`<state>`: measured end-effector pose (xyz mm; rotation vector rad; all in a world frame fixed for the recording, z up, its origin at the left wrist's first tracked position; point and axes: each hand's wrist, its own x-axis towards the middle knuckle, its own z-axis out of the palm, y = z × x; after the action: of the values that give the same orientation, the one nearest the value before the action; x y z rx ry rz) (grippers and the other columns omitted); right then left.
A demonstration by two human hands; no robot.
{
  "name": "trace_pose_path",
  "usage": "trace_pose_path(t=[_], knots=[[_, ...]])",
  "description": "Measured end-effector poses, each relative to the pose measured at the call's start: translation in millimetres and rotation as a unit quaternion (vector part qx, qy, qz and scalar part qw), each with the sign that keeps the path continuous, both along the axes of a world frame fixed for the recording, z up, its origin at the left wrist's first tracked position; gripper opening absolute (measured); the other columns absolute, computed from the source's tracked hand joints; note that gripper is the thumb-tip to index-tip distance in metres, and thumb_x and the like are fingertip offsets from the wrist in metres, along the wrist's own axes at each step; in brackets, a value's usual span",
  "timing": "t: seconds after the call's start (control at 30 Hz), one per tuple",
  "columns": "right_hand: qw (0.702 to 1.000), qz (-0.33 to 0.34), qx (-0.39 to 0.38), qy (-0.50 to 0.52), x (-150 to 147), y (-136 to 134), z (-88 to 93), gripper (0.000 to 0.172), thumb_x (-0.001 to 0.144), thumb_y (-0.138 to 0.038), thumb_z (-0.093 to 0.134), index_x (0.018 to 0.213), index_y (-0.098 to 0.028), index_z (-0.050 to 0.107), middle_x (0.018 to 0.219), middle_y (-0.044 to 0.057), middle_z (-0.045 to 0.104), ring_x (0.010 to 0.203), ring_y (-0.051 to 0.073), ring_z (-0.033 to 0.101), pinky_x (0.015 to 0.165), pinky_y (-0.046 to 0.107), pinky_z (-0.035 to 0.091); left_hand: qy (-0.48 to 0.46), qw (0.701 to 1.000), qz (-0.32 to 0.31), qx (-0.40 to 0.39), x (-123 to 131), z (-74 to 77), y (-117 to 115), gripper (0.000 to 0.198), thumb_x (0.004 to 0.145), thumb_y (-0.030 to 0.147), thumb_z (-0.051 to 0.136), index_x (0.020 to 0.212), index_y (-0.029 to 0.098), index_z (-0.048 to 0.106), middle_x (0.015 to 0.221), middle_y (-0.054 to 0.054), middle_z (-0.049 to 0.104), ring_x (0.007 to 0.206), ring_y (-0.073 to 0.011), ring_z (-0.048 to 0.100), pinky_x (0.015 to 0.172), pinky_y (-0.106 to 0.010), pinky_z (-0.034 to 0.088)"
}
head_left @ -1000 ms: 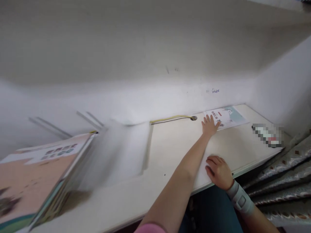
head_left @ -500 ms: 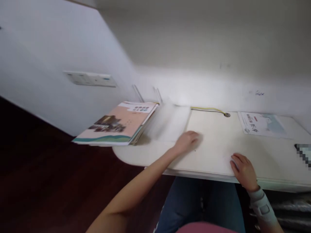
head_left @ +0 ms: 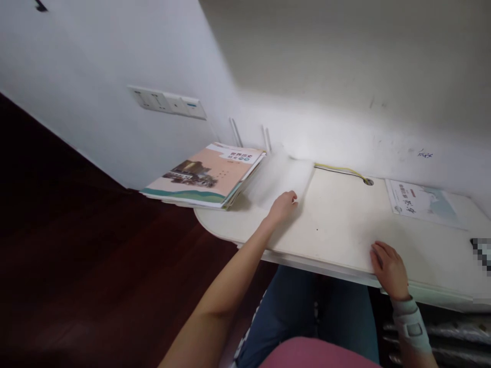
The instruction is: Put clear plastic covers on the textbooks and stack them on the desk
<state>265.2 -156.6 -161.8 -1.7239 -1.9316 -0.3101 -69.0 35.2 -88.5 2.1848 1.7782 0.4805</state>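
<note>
With the seated person as the centre of the clock and twelve straight ahead, a whitish sheet lies on the desk between eleven and twelve. The left hand is over its near right corner, fingers curled; whether they pinch the sheet or only rest there, I can't tell.

Just beyond the sheet, towards ten-thirty, sits a stack of books. The pink top cover reads 世界历史, above a picture of a building; the smaller line below is too fine for me.

The right hand rests near the desk's front edge at one-thirty, slack, thumb apart from its bent fingers, a grey wristband below. Past it lies a booklet, its sideways brush title apparently 书法. Blue handwriting on the wall beyond is illegible.

A yellow cable runs into a round hole towards twelve-thirty. High at ten-thirty, a socket panel is set in the pale wall, above dark red flooring.
</note>
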Motion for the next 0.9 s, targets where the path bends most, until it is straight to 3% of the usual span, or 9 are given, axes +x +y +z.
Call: trace_pose_path(t=[0.2, 0.3, 0.4, 0.53, 0.7, 0.9], knots=[[1.000, -0.008, 0.015, -0.008, -1.6, 1.8, -2.2, 0.029, 0.093, -0.032, 0.044, 0.106, -0.017, 0.065, 0.109, 0.015, 0.066, 0.101, 0.027, 0.060, 0.085, 0.045, 0.051, 0.001, 0.999, 0.051, 0.014, -7.6, 10.8, -7.2, 0.035, 0.085, 0.010, 0.036, 0.115, 0.017, 0.053, 0.093, -0.009, 0.069, 0.087, -0.0225, 0.064, 0.075, -0.031, 0.044], [1.000, 0.004, 0.012, 0.003, -22.3, 7.4, 3.2, 0.030, 0.093, -0.032, 0.044, 0.108, -0.016, 0.064, 0.109, 0.014, 0.066, 0.102, 0.026, 0.060, 0.086, 0.043, 0.050, 0.008, 0.997, 0.062, 0.046, 4.0, 18.5, -12.0, 0.034, 0.089, 0.012, 0.034, 0.120, 0.017, 0.047, 0.101, -0.010, 0.067, 0.092, -0.0229, 0.064, 0.077, -0.032, 0.045], [0.998, 0.059, -0.015, 0.013, -51.1, 16.6, 12.6, 0.030, 0.093, -0.030, 0.044, 0.112, -0.016, 0.062, 0.113, 0.013, 0.065, 0.105, 0.024, 0.059, 0.089, 0.041, 0.049, 0.086, 0.993, 0.064, 0.056, 17.0, 23.5, -15.5, 0.034, 0.091, 0.010, 0.030, 0.122, 0.017, 0.044, 0.110, -0.013, 0.063, 0.093, -0.0226, 0.065, 0.075, -0.032, 0.047], [0.996, 0.086, -0.023, 0.007, -70.9, 24.6, 17.4, 0.029, 0.093, -0.030, 0.045, 0.112, -0.018, 0.062, 0.113, 0.012, 0.065, 0.107, 0.024, 0.058, 0.091, 0.041, 0.048, 0.164, 0.985, 0.043, 0.020, 17.2, 17.7, -19.1, 0.038, 0.085, 0.002, 0.035, 0.118, 0.013, 0.049, 0.103, -0.015, 0.064, 0.098, -0.0231, 0.064, 0.076, -0.030, 0.048], [0.996, 0.092, -0.006, -0.001, -68.0, 23.0, 11.0, 0.028, 0.093, -0.029, 0.045, 0.111, -0.019, 0.064, 0.114, 0.012, 0.065, 0.107, 0.024, 0.058, 0.092, 0.042, 0.047, 0.190, 0.980, 0.052, 0.001, -2.4, 8.0, -20.1, 0.033, 0.083, 0.000, 0.035, 0.102, 0.006, 0.061, 0.101, -0.019, 0.063, 0.098, -0.0241, 0.064, 0.079, -0.031, 0.050], [0.996, 0.083, 0.001, -0.014, -70.8, 20.1, 12.8, 0.026, 0.093, -0.027, 0.045, 0.109, -0.017, 0.064, 0.114, 0.012, 0.065, 0.108, 0.024, 0.057, 0.093, 0.041, 0.047, 0.197, 0.979, 0.059, 0.001, -11.7, 6.7, -18.0, 0.035, 0.084, 0.002, 0.035, 0.101, 0.007, 0.065, 0.100, -0.021, 0.065, 0.103, -0.0275, 0.062, 0.078, -0.034, 0.051]])
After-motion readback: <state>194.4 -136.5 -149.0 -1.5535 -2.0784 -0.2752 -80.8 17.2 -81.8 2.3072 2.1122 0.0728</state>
